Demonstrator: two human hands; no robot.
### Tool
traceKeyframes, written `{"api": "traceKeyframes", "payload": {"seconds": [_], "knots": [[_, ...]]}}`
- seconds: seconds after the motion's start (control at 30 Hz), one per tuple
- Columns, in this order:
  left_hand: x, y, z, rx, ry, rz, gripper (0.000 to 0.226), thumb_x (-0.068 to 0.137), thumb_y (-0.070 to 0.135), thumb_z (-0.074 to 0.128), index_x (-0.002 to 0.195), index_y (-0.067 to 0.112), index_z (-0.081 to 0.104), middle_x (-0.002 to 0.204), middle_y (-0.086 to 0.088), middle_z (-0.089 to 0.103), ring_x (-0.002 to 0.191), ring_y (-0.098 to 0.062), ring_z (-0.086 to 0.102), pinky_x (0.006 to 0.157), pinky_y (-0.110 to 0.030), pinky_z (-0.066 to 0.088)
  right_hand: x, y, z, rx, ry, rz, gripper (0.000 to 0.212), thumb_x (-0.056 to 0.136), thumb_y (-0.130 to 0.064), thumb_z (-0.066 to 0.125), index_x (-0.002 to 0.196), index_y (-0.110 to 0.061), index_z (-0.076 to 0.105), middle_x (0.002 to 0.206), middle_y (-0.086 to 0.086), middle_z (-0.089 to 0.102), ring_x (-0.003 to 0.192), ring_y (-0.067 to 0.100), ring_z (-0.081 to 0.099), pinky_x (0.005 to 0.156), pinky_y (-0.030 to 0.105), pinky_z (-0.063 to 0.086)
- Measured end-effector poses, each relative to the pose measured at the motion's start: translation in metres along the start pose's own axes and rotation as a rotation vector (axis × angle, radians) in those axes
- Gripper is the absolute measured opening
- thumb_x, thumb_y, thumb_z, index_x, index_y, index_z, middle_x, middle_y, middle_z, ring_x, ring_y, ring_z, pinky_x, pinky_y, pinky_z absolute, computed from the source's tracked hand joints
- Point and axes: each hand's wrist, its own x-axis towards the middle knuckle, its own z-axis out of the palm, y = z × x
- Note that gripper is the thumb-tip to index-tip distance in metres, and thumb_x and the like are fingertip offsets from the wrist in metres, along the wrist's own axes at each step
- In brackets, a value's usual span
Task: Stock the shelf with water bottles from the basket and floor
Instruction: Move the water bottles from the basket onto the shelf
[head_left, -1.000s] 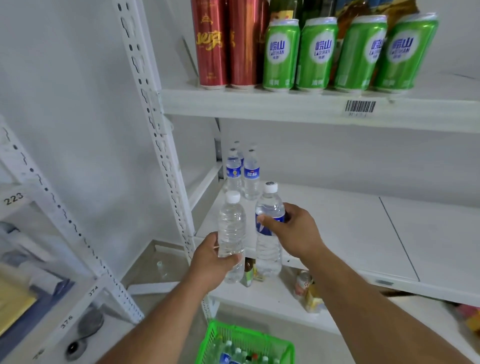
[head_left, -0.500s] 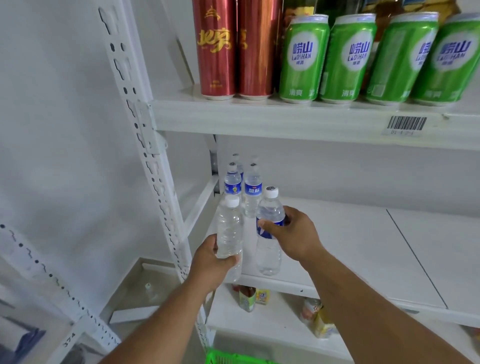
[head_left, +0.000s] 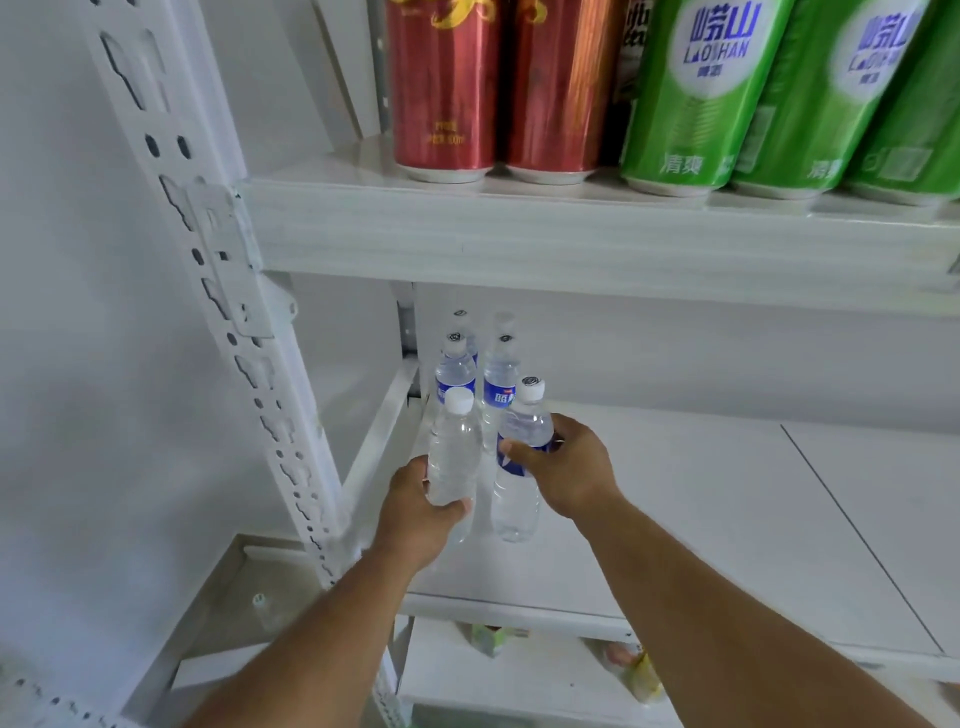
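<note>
My left hand (head_left: 421, 512) grips a clear unlabelled water bottle (head_left: 453, 452) around its lower body, upright over the left end of the white middle shelf (head_left: 701, 519). My right hand (head_left: 566, 470) grips a blue-labelled water bottle (head_left: 519, 462) at its label, upright just right of the first. Whether either bottle's base touches the shelf I cannot tell. Behind them, several blue-labelled bottles (head_left: 456, 371) stand in two rows at the shelf's back left corner. The basket is out of view.
A perforated white upright post (head_left: 234, 338) runs down just left of my left hand. The upper shelf (head_left: 571, 239) carries red cans (head_left: 441, 88) and green cans (head_left: 696, 98). Small packaged items (head_left: 631, 670) lie on the lower shelf. A small bottle (head_left: 260, 608) stands on the floor at left.
Both hands have carried their bottles forward and deeper onto the middle shelf, closer to the standing rows. The view has moved in nearer; the green basket has dropped out of sight.
</note>
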Motion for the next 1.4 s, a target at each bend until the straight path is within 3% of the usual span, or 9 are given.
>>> {"api": "traceKeyframes", "payload": {"seconds": [0.1,0.2,0.37,0.5,0.73,1.1,1.3,1.4], "knots": [[0.017,-0.005,0.005,-0.02,0.021,-0.023,0.046,0.072,0.016,0.082,0.109,0.028,0.057,0.097,0.01,0.067,0.087,-0.003,0.063,0.072,-0.023,0.048,0.016,0.004,0.007,-0.023,-0.003,0.017,0.015,0.078,-0.034,0.08,0.091,-0.029,0.073,0.077,-0.012,0.07,0.069,0.005,0.062,0.062,0.02,0.046],[0.032,-0.009,0.01,-0.032,0.023,-0.036,0.047,0.072,0.014,0.082,0.109,0.028,0.057,0.098,0.01,0.067,0.089,-0.009,0.064,0.074,-0.024,0.048,0.03,0.008,0.012,-0.039,-0.002,0.031,0.016,0.077,-0.037,0.08,0.09,-0.031,0.072,0.08,-0.011,0.072,0.074,0.006,0.064,0.064,0.022,0.05],[0.054,-0.018,0.017,-0.047,0.021,-0.04,0.047,0.07,0.019,0.083,0.108,0.031,0.058,0.1,0.011,0.069,0.093,-0.01,0.066,0.078,-0.03,0.054,0.047,0.012,0.016,-0.017,-0.03,0.031,0.011,0.081,-0.028,0.078,0.088,-0.027,0.071,0.068,-0.017,0.07,0.062,-0.01,0.064,0.056,0.012,0.043],[0.068,-0.024,0.021,-0.048,0.034,-0.046,0.059,0.064,0.029,0.083,0.118,0.03,0.058,0.11,0.01,0.068,0.101,-0.011,0.065,0.089,-0.038,0.056,0.059,0.014,0.021,-0.007,-0.036,0.031,0.014,0.079,-0.028,0.08,0.09,-0.028,0.071,0.074,-0.015,0.072,0.064,-0.01,0.063,0.057,0.015,0.044],[0.084,-0.023,0.025,-0.05,0.029,-0.03,0.055,0.07,0.024,0.083,0.118,0.031,0.059,0.108,0.012,0.068,0.099,-0.006,0.064,0.086,-0.032,0.054,0.074,0.019,0.026,-0.004,-0.026,0.016,0.017,0.075,-0.027,0.081,0.089,-0.024,0.071,0.082,-0.005,0.073,0.074,0.009,0.065,0.061,0.017,0.048],[0.097,-0.016,0.028,-0.035,-0.014,-0.012,0.049,0.076,0.011,0.078,0.116,0.026,0.053,0.101,0.011,0.064,0.095,-0.007,0.061,0.068,-0.016,0.044,0.084,0.026,0.027,0.012,-0.065,0.011,0.024,0.074,-0.029,0.081,0.095,-0.028,0.07,0.089,-0.009,0.073,0.084,0.009,0.067,0.067,0.02,0.051],[0.099,-0.019,0.029,-0.027,-0.029,-0.009,0.055,0.076,0.014,0.078,0.125,0.023,0.054,0.11,0.006,0.065,0.101,-0.012,0.063,0.077,-0.024,0.048,0.077,0.028,0.026,0.048,-0.114,0.024,0.034,0.077,-0.029,0.082,0.101,-0.035,0.059,0.094,-0.018,0.067,0.086,-0.001,0.062,0.068,0.015,0.046],[0.097,-0.019,0.028,-0.018,-0.044,-0.01,0.057,0.073,0.021,0.078,0.125,0.026,0.055,0.111,0.008,0.067,0.103,-0.01,0.063,0.084,-0.029,0.052,0.077,0.033,0.03,0.065,-0.132,0.045,0.042,0.077,-0.03,0.082,0.111,-0.034,0.058,0.102,-0.019,0.065,0.093,0.004,0.063,0.076,0.019,0.048]]}}
